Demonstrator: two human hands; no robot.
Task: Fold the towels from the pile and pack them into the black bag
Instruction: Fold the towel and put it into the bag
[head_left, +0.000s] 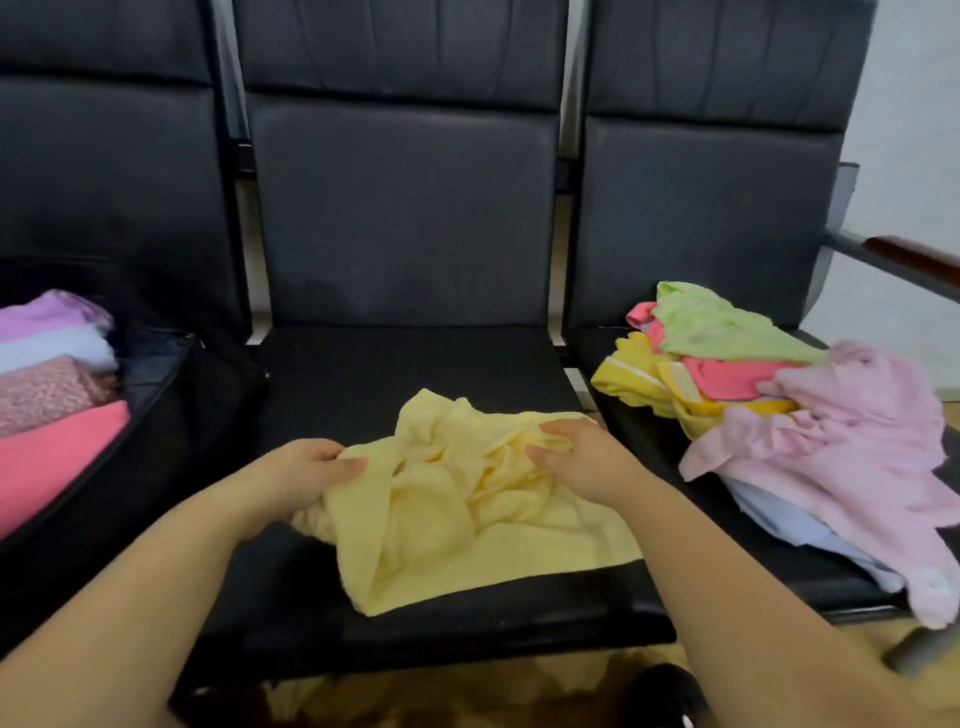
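This looks like a waiting area or office lobby. A row of linked black padded seats (405, 218) stands against a plain pale wall (914, 104), joined by a metal frame, with a wooden armrest (914, 257) at the right end. The floor (571, 675) below is patterned yellow-brown.

The light is soft, even and fairly dim — indoor light with no hard beam. The black seat (415, 364) swallows detail, showing only a faint sheen along its front edge. Shadows are weak and diffuse, gathering under the yellow towel (467, 509) and in its creases. The white wall (914, 104) at upper right is the brightest area. Wide-angle distortion bows the chair backs (405, 208) outward — the pink towel (857, 457) at the right edge is smeared with blur, and overall sharpness is modest.
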